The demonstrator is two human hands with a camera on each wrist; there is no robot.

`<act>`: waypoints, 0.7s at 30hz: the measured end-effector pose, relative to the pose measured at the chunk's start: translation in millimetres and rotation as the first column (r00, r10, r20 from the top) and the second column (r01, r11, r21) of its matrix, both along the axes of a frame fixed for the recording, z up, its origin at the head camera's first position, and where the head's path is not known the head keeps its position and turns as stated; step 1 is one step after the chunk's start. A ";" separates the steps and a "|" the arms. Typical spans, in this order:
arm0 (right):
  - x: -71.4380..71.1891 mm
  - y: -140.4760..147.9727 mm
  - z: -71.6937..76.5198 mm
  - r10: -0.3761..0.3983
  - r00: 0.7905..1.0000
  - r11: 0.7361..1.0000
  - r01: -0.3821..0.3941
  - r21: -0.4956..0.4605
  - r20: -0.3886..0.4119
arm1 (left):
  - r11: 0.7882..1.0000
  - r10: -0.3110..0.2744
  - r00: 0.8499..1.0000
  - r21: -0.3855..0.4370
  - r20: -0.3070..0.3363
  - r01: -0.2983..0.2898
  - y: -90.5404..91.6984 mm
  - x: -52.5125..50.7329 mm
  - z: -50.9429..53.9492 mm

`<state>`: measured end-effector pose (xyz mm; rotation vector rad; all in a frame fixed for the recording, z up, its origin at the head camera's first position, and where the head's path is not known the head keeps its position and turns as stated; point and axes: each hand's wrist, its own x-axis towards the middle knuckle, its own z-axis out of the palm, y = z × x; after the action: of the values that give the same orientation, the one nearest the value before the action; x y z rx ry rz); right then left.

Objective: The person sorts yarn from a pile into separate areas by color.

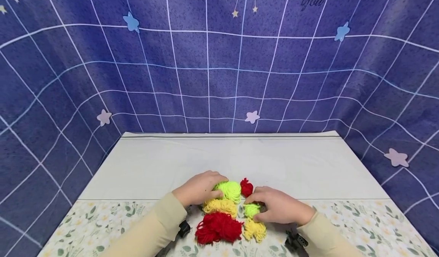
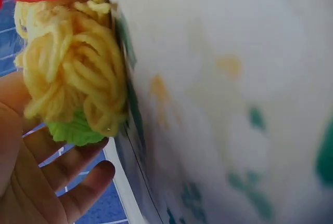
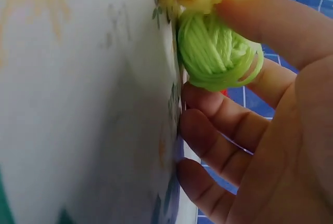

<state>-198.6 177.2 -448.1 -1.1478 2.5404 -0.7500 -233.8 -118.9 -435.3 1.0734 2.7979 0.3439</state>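
Observation:
Two columns of yarn bundles lie between the hands. The left hand curls its fingers and thumb round the large green yarn ball, above the large yellow bundle and large red bundle. At right, the right hand has its thumb and fingers about the small green ball; its thumb reaches the small yellow bundle. The small red bundle sits beyond its fingertips. In the left wrist view, yellow yarn hides most of the green.
A white surface spans the back, and a floral cloth covers the front. Behind and at both sides hangs a blue gridded curtain. Each wrist carries a black device, the left one close to the large red bundle.

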 end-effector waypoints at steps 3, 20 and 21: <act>1.0 0.2 -0.9 0.002 1.000 1.000 -0.002 -0.013 -0.005 | 1.000 0.017 1.000 -0.001 -0.003 -0.017 0.6 3.0 -0.8; -2.7 3.6 -10.8 0.013 1.000 0.999 -0.012 -0.053 0.019 | 1.000 0.028 0.997 0.009 -0.065 -0.028 4.1 6.6 -4.0; -2.7 3.0 -10.4 0.012 1.000 0.999 -0.011 -0.050 0.019 | 0.999 0.032 0.997 0.009 -0.064 -0.031 3.8 6.8 -3.8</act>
<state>-201.3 180.2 -458.5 -1.1643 2.5105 -0.8222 -226.9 -115.1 -439.1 1.0614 2.8748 0.3305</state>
